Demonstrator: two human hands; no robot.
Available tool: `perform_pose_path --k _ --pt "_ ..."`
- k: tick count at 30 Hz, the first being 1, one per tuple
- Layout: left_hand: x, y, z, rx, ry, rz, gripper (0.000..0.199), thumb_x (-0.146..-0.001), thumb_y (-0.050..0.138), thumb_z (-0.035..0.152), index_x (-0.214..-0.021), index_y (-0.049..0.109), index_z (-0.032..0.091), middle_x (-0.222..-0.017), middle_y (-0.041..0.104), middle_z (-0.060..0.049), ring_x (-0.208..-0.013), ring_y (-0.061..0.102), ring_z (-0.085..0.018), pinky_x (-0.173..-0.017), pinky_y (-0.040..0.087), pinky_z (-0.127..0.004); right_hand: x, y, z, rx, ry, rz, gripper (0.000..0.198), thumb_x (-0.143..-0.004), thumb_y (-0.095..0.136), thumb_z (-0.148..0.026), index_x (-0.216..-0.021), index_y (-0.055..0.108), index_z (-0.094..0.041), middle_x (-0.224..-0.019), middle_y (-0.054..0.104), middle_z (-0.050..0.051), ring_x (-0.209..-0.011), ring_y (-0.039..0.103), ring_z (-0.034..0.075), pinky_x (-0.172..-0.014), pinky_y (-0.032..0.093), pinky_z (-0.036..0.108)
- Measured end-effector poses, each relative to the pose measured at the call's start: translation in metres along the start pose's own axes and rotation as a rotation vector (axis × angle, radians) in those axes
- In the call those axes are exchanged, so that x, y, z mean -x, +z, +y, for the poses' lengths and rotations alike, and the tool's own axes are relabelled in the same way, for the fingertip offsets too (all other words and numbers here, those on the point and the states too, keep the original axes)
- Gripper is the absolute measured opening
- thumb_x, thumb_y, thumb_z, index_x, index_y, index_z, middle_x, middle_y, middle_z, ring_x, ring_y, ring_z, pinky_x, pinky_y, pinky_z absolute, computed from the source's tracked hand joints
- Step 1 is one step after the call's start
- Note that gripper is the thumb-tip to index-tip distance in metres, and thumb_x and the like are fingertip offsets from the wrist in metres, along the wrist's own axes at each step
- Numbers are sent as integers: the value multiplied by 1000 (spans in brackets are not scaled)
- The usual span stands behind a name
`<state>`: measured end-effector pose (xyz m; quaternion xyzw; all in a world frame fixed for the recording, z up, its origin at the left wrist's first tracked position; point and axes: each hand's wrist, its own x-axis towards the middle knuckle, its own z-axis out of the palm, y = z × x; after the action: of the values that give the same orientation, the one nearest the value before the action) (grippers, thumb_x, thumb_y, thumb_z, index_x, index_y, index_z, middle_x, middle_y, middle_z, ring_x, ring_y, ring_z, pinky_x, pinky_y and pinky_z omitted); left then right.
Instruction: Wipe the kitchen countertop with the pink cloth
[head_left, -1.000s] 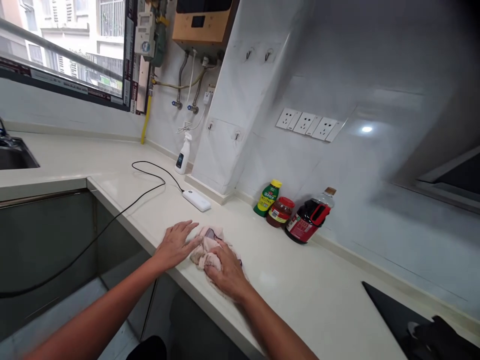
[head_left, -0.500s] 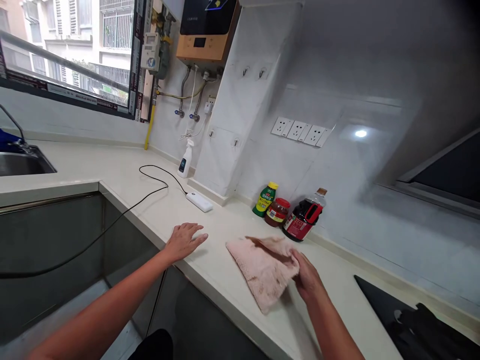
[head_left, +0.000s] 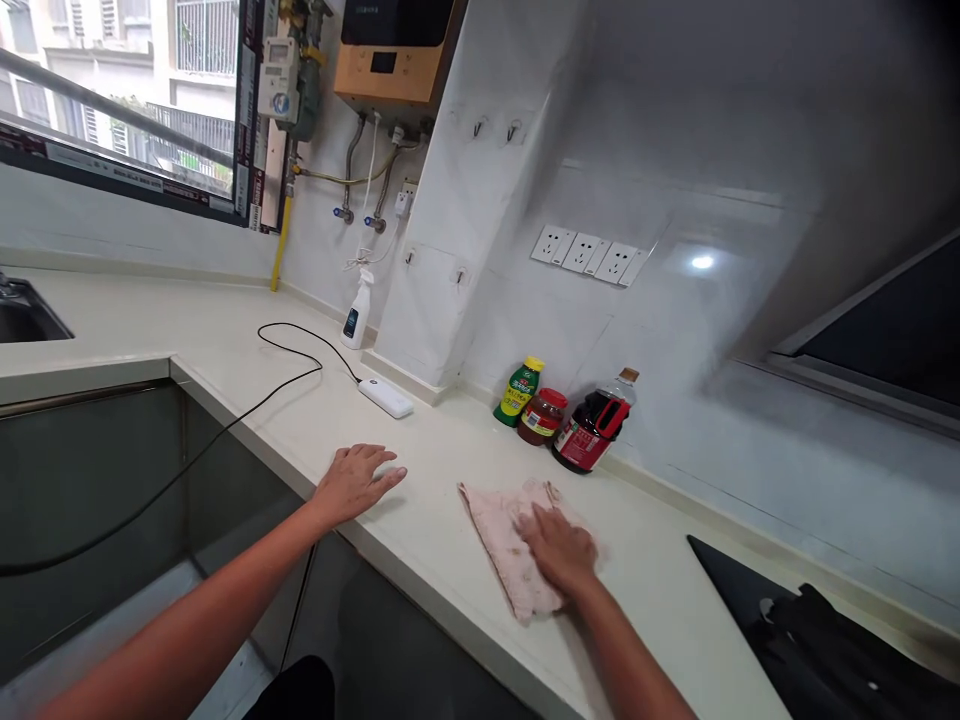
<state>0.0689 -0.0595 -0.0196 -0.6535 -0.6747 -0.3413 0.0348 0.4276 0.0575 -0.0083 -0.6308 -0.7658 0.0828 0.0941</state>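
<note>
A pale pink cleaning cloth (head_left: 499, 535) lies spread on the cream countertop (head_left: 420, 570), with a few brownish marks on it. My right hand (head_left: 559, 550) rests on top of the cloth, palm down, its fingers stretched out and slightly blurred. To the left, my left hand (head_left: 358, 482) is over the counter near its front edge, fingers apart and holding nothing. Whether its palm touches the surface I cannot tell.
Behind the cloth stand a green bottle (head_left: 519, 392), a red-lidded jar (head_left: 541, 418) and a large dark sauce bottle (head_left: 592, 430). A white device (head_left: 385, 397) with a black cable and a spray bottle (head_left: 356, 312) are further left. A black cooktop (head_left: 739, 590) lies right.
My right hand has gone from gripping the cloth's raised edge to lying on top of it, and the cloth is now flat. My left hand stays about where it was.
</note>
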Motion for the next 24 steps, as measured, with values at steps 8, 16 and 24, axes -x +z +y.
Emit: perform_pose_path --k 8,16,24 --pt "2 1 -5 44 19 23 54 -103 36 63 -132 67 29 -140 67 -6 -135 55 -27 -113 40 -48 42 38 -170 -63 -791 -268 90 -95 51 -70 -164 22 -19 -171 14 18 -158 2 33 -127 0 57" --pt "-1 0 -16 121 -72 27 56 -105 29 59 -140 61 31 -144 65 -4 -136 54 -25 -113 40 -47 -43 32 -190 8 -822 -251 68 -99 44 -73 -157 38 -38 -171 21 4 -158 8 25 -127 -4 57" --pt "-2 2 -12 14 -25 -4 56 -101 35 68 -126 70 31 -144 65 -6 -136 55 -29 -111 40 -50 -114 7 3 137 -71 -44 64 -104 26 -56 -161 33 -27 -170 21 13 -158 11 30 -124 7 66"
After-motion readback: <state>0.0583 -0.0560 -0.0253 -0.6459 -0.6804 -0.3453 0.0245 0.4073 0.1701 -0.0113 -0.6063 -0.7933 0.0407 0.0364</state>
